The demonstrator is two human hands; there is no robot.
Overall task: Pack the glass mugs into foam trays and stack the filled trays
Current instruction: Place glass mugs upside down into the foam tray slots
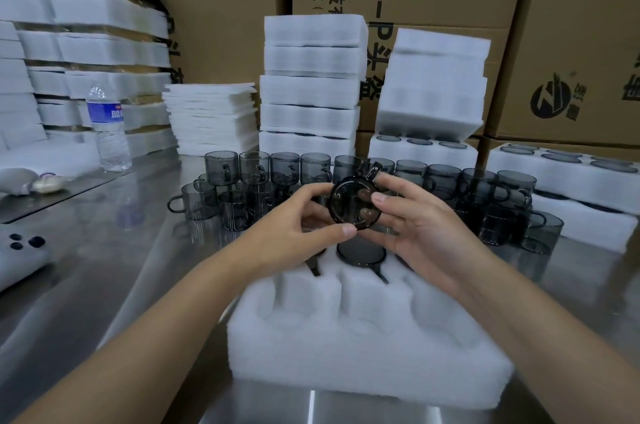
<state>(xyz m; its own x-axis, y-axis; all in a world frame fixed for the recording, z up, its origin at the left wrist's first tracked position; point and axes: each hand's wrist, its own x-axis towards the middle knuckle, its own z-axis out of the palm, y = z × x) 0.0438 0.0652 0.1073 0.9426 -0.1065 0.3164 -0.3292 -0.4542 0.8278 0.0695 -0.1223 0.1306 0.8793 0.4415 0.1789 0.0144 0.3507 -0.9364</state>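
Observation:
Both hands hold one smoky glass mug (355, 204) tipped with its mouth toward me, above the far row of a white foam tray (367, 337). My left hand (298, 233) grips its left and lower rim. My right hand (415, 219) pinches its right rim, and the handle points up beside the fingers. Another mug (361, 252) sits in the tray's far middle pocket. The near three pockets hold nothing. Several loose mugs (256, 169) stand in rows behind the tray.
Stacks of foam trays (311, 88) and a leaning stack (433, 91) stand at the back before cardboard boxes. Filled trays (568, 160) lie at right. A water bottle (109, 129), foam sheets (211, 119) and a phone (17, 254) are at left on the steel table (104, 250).

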